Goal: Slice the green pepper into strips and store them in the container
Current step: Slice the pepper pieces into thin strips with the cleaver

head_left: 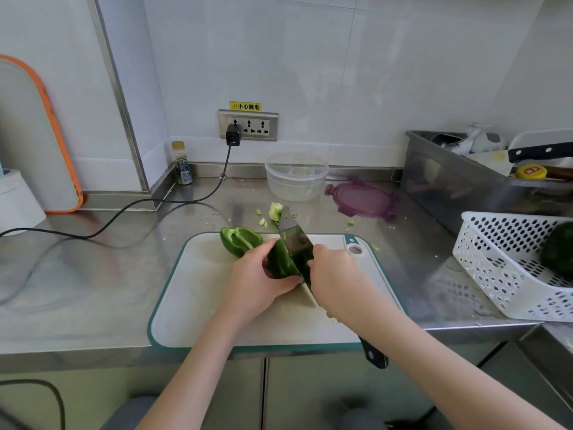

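Green pepper half (pixel 280 262) lies on the white cutting board (pixel 198 293), clamped under the left hand (pixel 257 282). The right hand (pixel 336 279) is closed around a knife (pixel 294 240), blade against the pepper. A second half (pixel 238 240) sits behind; the clear container (pixel 297 176) stands further back

Two pepper pieces (pixel 240 240) lie on the cutting board (pixel 198 293) — container (pixel 296 176) behind it, lid (pixel 361 198) beside, basket (pixel 508 265) to the right.
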Demonstrator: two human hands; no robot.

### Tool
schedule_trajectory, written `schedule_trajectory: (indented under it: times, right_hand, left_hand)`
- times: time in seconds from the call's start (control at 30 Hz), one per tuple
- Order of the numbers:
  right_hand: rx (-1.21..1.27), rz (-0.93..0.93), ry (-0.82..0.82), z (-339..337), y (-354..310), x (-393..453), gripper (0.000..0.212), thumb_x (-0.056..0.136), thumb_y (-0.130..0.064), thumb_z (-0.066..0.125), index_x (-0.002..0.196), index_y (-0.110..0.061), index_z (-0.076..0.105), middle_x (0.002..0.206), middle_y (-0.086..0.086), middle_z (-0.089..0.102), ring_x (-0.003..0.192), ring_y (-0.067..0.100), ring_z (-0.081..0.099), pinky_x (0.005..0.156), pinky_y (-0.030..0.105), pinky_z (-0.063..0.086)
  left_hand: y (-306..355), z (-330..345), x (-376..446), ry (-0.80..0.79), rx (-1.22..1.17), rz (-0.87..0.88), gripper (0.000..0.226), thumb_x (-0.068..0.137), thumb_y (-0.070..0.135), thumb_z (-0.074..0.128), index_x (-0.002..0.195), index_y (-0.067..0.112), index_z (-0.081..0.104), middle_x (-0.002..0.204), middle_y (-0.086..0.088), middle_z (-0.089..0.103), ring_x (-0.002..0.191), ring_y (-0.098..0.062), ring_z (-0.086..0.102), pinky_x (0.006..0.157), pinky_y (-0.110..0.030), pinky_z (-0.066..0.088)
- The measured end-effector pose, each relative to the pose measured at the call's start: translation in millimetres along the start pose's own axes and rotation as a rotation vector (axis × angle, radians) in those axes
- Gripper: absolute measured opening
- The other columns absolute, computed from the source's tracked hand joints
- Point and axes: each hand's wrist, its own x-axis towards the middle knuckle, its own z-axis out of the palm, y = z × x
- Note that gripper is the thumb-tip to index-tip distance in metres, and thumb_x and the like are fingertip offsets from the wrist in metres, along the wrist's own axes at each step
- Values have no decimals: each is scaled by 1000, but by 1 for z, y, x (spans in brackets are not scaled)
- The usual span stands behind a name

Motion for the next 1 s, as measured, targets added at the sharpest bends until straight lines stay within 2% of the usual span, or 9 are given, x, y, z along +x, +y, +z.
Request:
schedule_trajectory:
  times: [0.17,0.27,0.4,0.5,0.57,0.67,0.83,0.9,1.0]
  right_hand:
    - [16,0,-41,-1,-4,5,5,96,-9,35,92,-10,38,82,11,47,88,34,62,53,21,37]
    - [54,35,-39,-3,-6,10,7,97,-10,35,91,-11,39,87,15,53,89,34,63,54,29,43]
    - [59,36,-28,1,-10,20,33,96,-8,36,65,-17,29,93,19,58,89,36,63,52,30,42]
    - [3,104,-82,3,-10,28,13,95,-5,41,82,-7,42,105,18,61,93,33,64,45,27,38]
    - [30,82,-60,1,-6,28,3,95,-8,39,93,-9,41,104,20,61,93,34,64,57,33,47]
    - [84,77,-22,0,-4,25,17,96,-9,36,109,-3,46,103,22,59,91,33,64,69,39,51]
    - [117,190,-94,-7,-6,29,35,97,-9,38,130,3,36,87,17,60,67,30,62,48,38,51]
    - [85,203,-235,-17,-3,29,33,98,-10,37,130,-1,35,95,23,66,76,36,69,60,43,59]
    - [91,102,-242,-26,-1,27,27,94,-14,41,116,-3,51,85,16,64,71,32,69,52,30,53]
  left_hand:
    - [-2,1,1,-7,32,-3,82,59,40,83,133,23,52,116,8,65,105,-12,60,92,-33,51]
    - [-1,1,1,-5,35,-11,83,59,40,83,133,22,52,119,9,64,105,-9,59,93,-31,50]
    - [5,0,-1,15,7,-35,82,60,30,87,133,18,51,112,12,60,103,-10,58,90,-25,48]
    - [6,-7,-1,125,-166,-117,74,63,21,86,130,17,53,109,8,63,98,-9,60,81,-19,47]
    - [4,-11,0,188,-276,-181,79,66,18,85,135,14,48,118,3,61,104,-11,59,85,-21,48]
    - [3,-11,-1,130,-234,-173,82,63,18,86,136,15,48,122,1,59,110,-15,57,92,-28,48]
    - [3,-7,-1,53,-172,-151,85,62,21,87,137,18,46,129,0,56,111,-15,56,97,-33,47]
    - [0,-6,-2,3,-120,-136,88,59,27,88,136,22,46,130,3,57,115,-15,55,101,-39,46]
    - [-3,-5,-1,-35,-82,-132,93,57,33,88,138,21,44,132,5,56,119,-15,53,103,-41,45]
